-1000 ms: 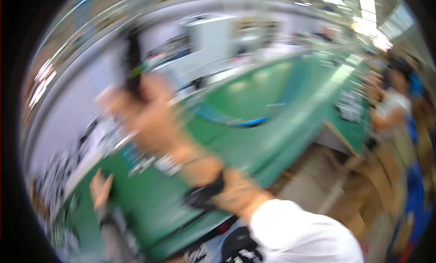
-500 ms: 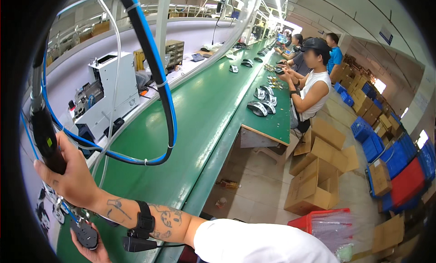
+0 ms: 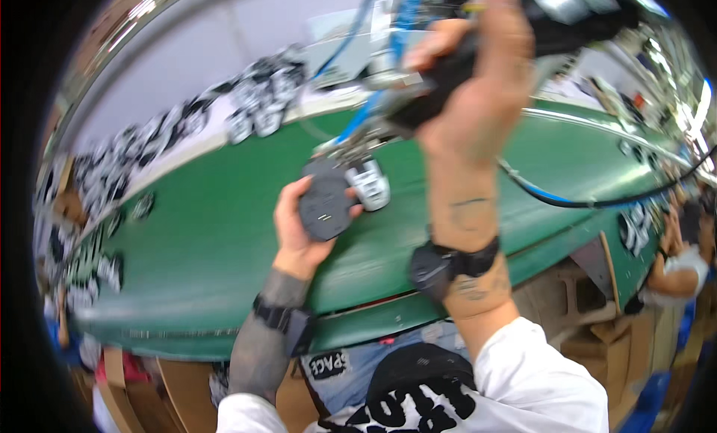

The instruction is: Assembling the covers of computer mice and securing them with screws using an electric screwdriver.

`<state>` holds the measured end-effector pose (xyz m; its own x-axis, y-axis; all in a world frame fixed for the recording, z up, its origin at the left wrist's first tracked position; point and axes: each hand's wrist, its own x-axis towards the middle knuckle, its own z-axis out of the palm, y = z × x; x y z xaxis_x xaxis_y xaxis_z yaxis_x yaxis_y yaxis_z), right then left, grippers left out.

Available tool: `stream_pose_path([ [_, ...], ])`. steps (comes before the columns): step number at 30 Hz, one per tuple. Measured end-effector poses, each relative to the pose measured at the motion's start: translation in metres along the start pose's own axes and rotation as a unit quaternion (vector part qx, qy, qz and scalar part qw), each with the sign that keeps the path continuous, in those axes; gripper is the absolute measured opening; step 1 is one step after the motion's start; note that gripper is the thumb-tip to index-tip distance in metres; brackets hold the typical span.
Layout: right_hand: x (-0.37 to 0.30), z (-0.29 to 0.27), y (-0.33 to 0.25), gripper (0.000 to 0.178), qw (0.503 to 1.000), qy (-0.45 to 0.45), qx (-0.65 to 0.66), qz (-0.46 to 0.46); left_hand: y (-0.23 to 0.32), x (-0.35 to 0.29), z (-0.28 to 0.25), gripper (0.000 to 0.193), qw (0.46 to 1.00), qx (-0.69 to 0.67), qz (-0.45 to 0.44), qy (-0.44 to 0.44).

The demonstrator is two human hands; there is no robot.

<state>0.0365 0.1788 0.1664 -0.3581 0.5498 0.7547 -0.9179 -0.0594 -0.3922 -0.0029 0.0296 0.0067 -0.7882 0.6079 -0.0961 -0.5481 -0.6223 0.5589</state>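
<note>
My left hand [image 3: 293, 227] grips a dark grey oval part [image 3: 325, 201] that looks like a computer mouse base, its flat face turned up. Above it to the right, my right hand [image 3: 478, 97] is wrapped round a black powered screwdriver [image 3: 441, 97], blurred by motion. The tool slants down to the left, its metal end close to the top edge of the part; whether they touch I cannot tell. A white and black shell [image 3: 371, 188] lies on the green belt just right of the part.
Heaped white and black shells [image 3: 261, 97] line the back ledge of the green work surface [image 3: 202, 246]. A black and blue hose [image 3: 582, 203] loops across the right. More shells [image 3: 110, 271] sit at far left. Another person [image 3: 676, 276] works at far right.
The view has swung left, bringing both hands toward the middle. The screwdriver has gone from upright to slanted, and its end is now near the part, still held in my left hand.
</note>
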Motion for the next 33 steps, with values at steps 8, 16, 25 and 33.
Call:
stream_pose_path([
  [8, -0.004, 0.013, 0.002, 0.032, 0.996, 0.028, 0.042, 0.069, 0.012, -0.018, -0.007, 0.052, 0.997, -0.031, -0.001, -0.075],
  [16, -0.002, 0.012, -0.002, 0.032, 0.997, 0.026, 0.025, 0.066, 0.007, -0.016, -0.001, 0.048, 0.997, -0.022, -0.003, -0.078],
  [25, -0.006, 0.016, 0.001, 0.031, 0.998, 0.019, 0.02, 0.061, 0.013, -0.012, -0.006, 0.048, 0.998, 0.016, 0.009, -0.054],
  [33, -0.001, 0.013, -0.005, 0.032, 0.995, 0.075, -0.011, 0.06, 0.029, 0.0, -0.021, 0.043, 0.996, -0.034, 0.063, 0.058],
])
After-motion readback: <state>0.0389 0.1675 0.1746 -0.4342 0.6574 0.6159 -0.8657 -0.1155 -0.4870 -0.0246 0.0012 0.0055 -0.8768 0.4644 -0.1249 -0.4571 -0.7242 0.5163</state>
